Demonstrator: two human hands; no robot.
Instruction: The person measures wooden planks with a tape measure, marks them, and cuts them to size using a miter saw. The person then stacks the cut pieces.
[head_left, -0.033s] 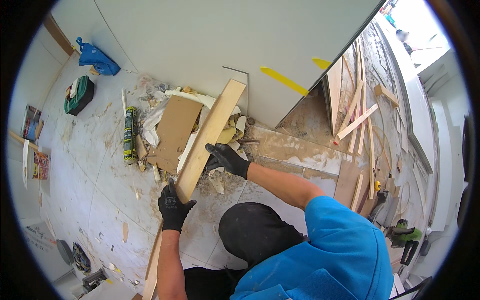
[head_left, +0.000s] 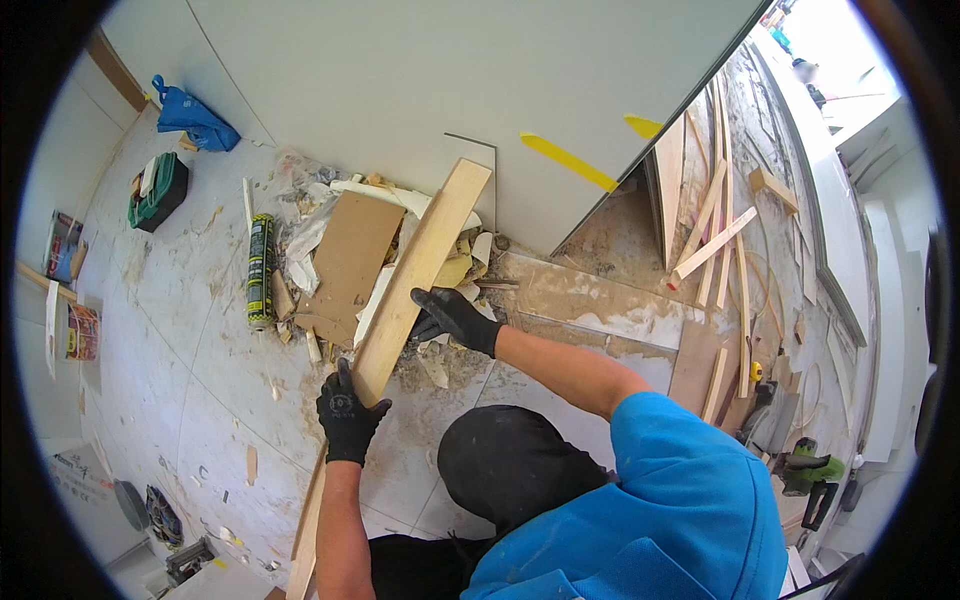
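From the left hand (head_left: 347, 416) past the right hand (head_left: 460, 319), a wooden plank (head_left: 424, 270) is stretching away. The left hand is clasping its near end; the right hand is gripping its right edge. Left of the right hand, across the plank, a brown board (head_left: 348, 262) is lying among scraps (head_left: 462, 270).

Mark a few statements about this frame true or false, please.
1. The left hand and right hand wear black gloves. True.
2. The right hand touches nothing. False: it is on the wide wooden board.
3. The left hand is at the board's near end. True.
4. Right of the board lies a black-and-yellow cylinder. False: the black-and-yellow cylinder lies left of it.
5. A blue bag sits at the picture's upper left. True.
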